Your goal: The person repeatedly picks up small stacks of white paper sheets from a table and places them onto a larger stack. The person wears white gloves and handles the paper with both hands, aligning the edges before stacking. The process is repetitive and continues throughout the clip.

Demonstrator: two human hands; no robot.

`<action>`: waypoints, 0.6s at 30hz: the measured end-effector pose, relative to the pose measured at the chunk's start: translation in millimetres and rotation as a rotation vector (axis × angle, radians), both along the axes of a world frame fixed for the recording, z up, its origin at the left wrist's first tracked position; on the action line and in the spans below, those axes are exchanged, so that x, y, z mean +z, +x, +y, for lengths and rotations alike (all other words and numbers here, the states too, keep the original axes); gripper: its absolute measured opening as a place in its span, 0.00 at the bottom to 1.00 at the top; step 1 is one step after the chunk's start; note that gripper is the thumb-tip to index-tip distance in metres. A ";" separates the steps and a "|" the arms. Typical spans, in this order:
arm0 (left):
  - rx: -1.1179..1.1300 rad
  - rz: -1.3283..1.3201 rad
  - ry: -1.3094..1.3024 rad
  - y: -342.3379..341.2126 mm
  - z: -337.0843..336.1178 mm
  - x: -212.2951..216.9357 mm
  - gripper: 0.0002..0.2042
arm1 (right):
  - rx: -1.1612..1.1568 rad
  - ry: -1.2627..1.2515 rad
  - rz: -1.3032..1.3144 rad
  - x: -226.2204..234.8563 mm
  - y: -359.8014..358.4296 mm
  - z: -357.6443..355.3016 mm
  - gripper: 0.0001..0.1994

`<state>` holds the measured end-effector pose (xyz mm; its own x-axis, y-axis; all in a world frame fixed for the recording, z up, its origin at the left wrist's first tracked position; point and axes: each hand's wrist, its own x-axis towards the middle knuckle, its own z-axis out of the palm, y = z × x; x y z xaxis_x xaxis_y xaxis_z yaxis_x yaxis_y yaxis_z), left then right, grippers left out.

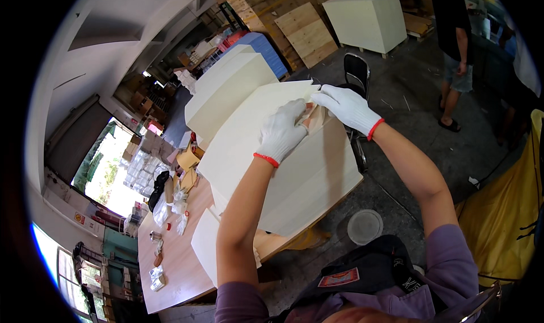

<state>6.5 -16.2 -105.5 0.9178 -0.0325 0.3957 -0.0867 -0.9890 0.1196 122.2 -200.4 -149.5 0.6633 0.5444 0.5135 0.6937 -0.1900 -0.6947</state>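
A tall stack of cream paper sheets (297, 178) stands on the table in front of me. Both my hands wear white knitted gloves with red cuffs. My left hand (282, 131) rests over the top of the stack, its fingers bent against a crumpled, thin, pale piece (315, 120) with orange-brown patches; its kind is not clear. From the other side, my right hand (347, 106) reaches to the stack's far right corner, fingers pressed together at the upper edge of that piece. The fingertips of both hands are partly hidden.
More cream stacks (229, 90) stand behind. The wooden table (187, 260) carries bags, gloves and cardboard scraps at left. A black chair (356, 73) stands beyond the stack, a round bucket (365, 226) on the floor at right. A person in dark clothes (453, 39) stands far right, near yellow sheeting (501, 221).
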 end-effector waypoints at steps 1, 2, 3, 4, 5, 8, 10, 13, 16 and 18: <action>-0.006 0.025 -0.098 -3.4 -0.1 -0.2 0.20 | 0.001 0.029 0.078 -2.4 -0.4 0.9 0.27; -0.009 0.052 -0.198 -7.3 -0.6 -0.8 0.20 | 0.002 0.060 0.156 -5.2 -0.8 2.4 0.27; -0.014 0.080 -0.298 -9.2 -1.1 -0.6 0.20 | 0.000 0.067 0.191 -6.4 -0.3 2.9 0.27; -0.018 0.093 -0.352 -9.3 -1.3 -0.2 0.19 | -0.016 0.074 0.194 -8.3 0.0 3.9 0.27; -0.021 0.105 -0.407 -10.0 -1.6 0.5 0.19 | -0.029 0.081 0.197 -10.1 -0.2 5.3 0.27; 0.019 0.140 -0.406 -11.0 -4.7 3.9 0.20 | -0.092 0.099 0.128 -16.0 -2.9 9.7 0.27; 0.043 0.153 -0.394 -12.0 -6.4 6.3 0.21 | -0.107 0.105 0.108 -17.4 -4.0 11.0 0.27; 0.042 0.155 -0.420 -11.4 -8.2 8.1 0.22 | -0.121 0.124 0.091 -22.2 -2.1 10.6 0.26; 0.004 0.110 -0.390 -10.1 -4.7 5.4 0.21 | -0.123 0.129 0.098 -24.3 -1.4 11.3 0.26; -0.072 0.034 -0.357 -8.5 0.3 0.4 0.20 | -0.121 0.133 0.100 -23.4 -2.3 11.4 0.26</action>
